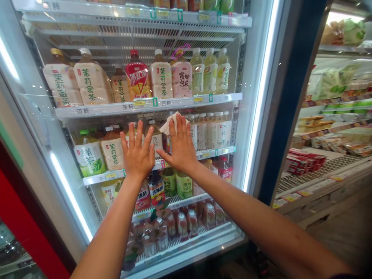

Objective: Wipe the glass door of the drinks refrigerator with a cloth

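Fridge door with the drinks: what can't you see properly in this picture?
- Head view: the white cloth is mostly hidden under the right hand; only its top corner shows.
- Head view: some middle-shelf bottles are covered by the left hand and right hand.
- Head view: the top-row bottles are cut off by the picture's upper edge.
- Head view: the price tags are too small to read.

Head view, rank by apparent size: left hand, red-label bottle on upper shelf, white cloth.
1. left hand, nearer the camera, so unsure
2. red-label bottle, nearly alike
3. white cloth, mostly hidden under right hand
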The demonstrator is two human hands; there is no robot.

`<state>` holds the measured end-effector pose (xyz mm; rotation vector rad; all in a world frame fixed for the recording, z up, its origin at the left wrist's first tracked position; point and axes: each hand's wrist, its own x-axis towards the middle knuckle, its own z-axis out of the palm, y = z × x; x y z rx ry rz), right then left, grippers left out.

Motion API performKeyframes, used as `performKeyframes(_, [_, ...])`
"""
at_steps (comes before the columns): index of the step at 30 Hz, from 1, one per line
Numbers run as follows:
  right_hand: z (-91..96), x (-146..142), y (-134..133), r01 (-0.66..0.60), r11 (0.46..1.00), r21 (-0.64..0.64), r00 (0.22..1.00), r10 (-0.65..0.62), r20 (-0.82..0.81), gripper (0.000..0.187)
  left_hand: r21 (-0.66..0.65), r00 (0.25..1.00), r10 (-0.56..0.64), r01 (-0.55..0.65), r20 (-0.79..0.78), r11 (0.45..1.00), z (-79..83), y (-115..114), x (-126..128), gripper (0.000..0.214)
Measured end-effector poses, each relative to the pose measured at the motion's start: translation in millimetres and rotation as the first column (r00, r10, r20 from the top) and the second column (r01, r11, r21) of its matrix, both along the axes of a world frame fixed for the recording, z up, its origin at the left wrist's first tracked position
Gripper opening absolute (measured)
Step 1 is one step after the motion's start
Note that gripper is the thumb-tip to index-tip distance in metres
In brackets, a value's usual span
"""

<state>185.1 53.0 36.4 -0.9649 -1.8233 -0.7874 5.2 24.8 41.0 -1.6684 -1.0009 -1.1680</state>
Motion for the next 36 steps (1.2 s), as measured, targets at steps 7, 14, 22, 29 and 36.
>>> performKeyframes(7, [-123.8,3,-20,-0.102,0.992,-0.074,0.983,0.112,0.144,0.116,-0.011,1.000,-0.006,0.006,0.019,1.000,0.4,-2,1,0.061])
performKeyframes(14, [9.7,-8,1,-0.034,0.999,0.011,0.999,0.033,0.015,0.111,0.008,1.000,-0.007,0.007,0.002,1.000,-0.7,0,0,0.062])
performKeyframes(22, [-146.7,10,-19,-0.122,0.990,-0.073,0.984,0.130,0.122,0.110,0.019,1.000,0.017,-0.017,-0.008,1.000,-1.0,0,0,0.064])
performKeyframes(29, [-22.7,44,12,-0.022,1.000,-0.001,0.999,0.022,0.026,0.103,0.035,1.000,0.027,-0.026,-0.015,0.999,-1.2,0,-1,0.067])
performKeyframes(36, [-111.3,50,-4,-0.045,0.999,-0.029,0.999,0.046,0.024,0.102,0.073,0.995,0.083,-0.079,-0.050,0.994,-1.2,1,-1,0.070])
